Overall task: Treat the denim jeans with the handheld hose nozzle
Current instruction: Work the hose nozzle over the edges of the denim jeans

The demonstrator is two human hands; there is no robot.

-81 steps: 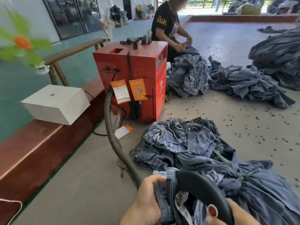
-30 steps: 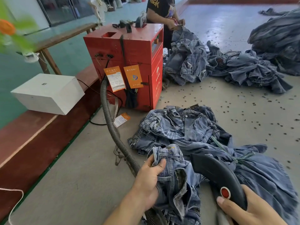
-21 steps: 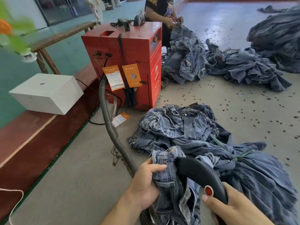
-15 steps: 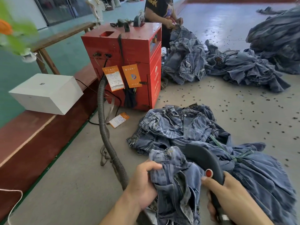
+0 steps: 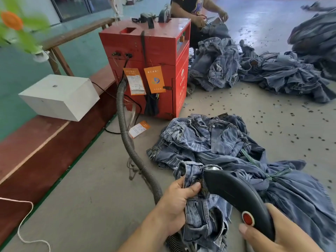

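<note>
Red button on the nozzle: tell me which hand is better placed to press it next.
Right. The right hand grips the nozzle with its thumb just beside the red button. The left hand is busy bunching the jeans at the nozzle's tip.

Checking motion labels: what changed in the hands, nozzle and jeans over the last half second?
The right hand swung the black nozzle back left, so its tip now meets the bunched denim at the left hand's fingers; the thumb sits just below the red button instead of on it. The left hand keeps gripping the jeans. Red machine and floor pile look unchanged.
</note>
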